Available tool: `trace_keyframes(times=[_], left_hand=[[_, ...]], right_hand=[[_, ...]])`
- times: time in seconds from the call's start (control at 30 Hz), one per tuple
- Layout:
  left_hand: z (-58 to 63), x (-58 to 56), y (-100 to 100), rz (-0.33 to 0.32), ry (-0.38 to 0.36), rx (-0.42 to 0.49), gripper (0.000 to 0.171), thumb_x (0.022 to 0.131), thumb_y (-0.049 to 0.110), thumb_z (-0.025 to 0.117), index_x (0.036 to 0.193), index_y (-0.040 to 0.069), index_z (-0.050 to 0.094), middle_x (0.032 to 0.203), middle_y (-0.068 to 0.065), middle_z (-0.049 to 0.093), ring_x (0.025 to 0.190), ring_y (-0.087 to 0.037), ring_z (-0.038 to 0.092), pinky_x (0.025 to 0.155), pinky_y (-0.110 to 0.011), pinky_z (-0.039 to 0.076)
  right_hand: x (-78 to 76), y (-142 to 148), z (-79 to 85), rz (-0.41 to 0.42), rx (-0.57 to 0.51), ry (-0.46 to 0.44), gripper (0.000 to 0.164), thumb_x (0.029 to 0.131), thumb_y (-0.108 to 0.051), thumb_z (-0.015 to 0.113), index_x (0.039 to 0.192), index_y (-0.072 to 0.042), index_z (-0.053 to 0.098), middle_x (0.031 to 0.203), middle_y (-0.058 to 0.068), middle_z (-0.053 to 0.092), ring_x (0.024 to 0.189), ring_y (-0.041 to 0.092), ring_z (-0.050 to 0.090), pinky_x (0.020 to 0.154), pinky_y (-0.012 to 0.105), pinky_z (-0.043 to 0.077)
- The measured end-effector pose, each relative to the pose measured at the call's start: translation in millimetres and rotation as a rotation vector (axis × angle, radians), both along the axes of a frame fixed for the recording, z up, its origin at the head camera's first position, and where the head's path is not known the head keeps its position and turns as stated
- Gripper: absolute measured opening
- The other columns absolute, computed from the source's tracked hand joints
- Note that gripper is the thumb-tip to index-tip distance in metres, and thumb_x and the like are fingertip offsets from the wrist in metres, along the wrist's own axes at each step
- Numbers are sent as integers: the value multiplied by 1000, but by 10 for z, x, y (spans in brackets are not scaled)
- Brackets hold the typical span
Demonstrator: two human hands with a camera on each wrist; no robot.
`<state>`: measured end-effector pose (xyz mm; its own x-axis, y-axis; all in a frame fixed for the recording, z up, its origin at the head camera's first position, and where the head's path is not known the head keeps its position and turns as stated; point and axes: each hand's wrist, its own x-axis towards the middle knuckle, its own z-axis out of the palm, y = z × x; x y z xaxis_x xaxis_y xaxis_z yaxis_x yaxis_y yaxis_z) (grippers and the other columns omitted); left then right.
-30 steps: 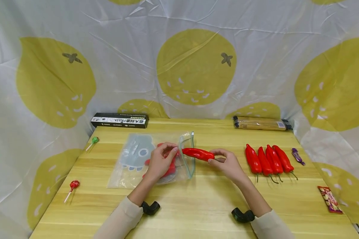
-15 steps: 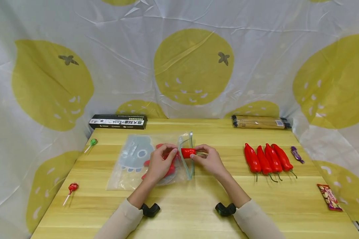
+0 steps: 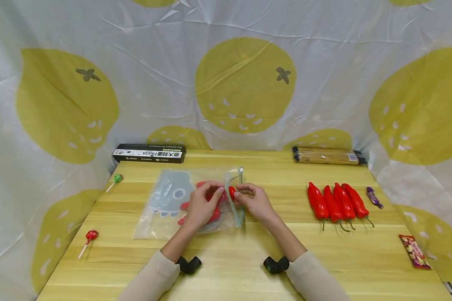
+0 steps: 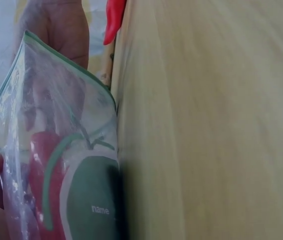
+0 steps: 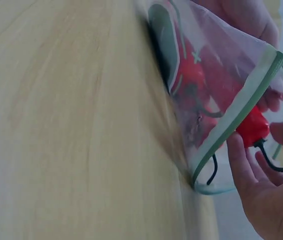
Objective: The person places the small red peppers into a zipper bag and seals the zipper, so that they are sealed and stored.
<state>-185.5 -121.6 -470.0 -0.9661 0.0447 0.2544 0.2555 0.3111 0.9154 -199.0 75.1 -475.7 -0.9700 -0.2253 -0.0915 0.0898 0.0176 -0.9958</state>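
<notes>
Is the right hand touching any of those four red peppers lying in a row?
Apart. The head view shows a wide stretch of wooden table between the right hand and the four red peppers.

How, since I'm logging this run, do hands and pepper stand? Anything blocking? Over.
Left hand pinching clear bag near its opening. Right hand gripping red pepper by its stem end. Pepper mostly inside. No visible obstruction at the opening.
</notes>
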Motion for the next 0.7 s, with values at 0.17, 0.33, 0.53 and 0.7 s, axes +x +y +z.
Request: trace_keyframes(times=[0.17,0.33,0.53,0.7], left_hand=[[6,4,27,11,-16,21,13,92,26,67,102,18,70,98,1,71,94,-16,65,87,-35,55],[179,94,50,6,-21,8,13,94,18,65,104,11,69,99,-3,71,96,-18,65,90,-39,54],[315,172,49,-1,-23,9,13,94,17,64,104,11,69,100,-4,71,97,-17,65,92,-40,54],[313,171,53,7,-9,20,12,94,16,65,103,10,69,98,-4,71,96,-18,65,92,-42,53]], right_hand=[[58,124,39,22,-42,-31,45,100,-28,55,133,3,50,125,24,58,109,39,64,96,48,51],[149,311,144,-3,-123,25,52,104,-38,43,133,4,46,133,27,53,121,44,55,100,48,49],[214,439,221,64,-195,88,56,106,-42,34,136,4,43,139,34,45,129,46,47,103,43,47],[255,413,246,117,-219,118,59,106,-43,30,139,5,40,140,35,43,132,49,42,106,47,42]])
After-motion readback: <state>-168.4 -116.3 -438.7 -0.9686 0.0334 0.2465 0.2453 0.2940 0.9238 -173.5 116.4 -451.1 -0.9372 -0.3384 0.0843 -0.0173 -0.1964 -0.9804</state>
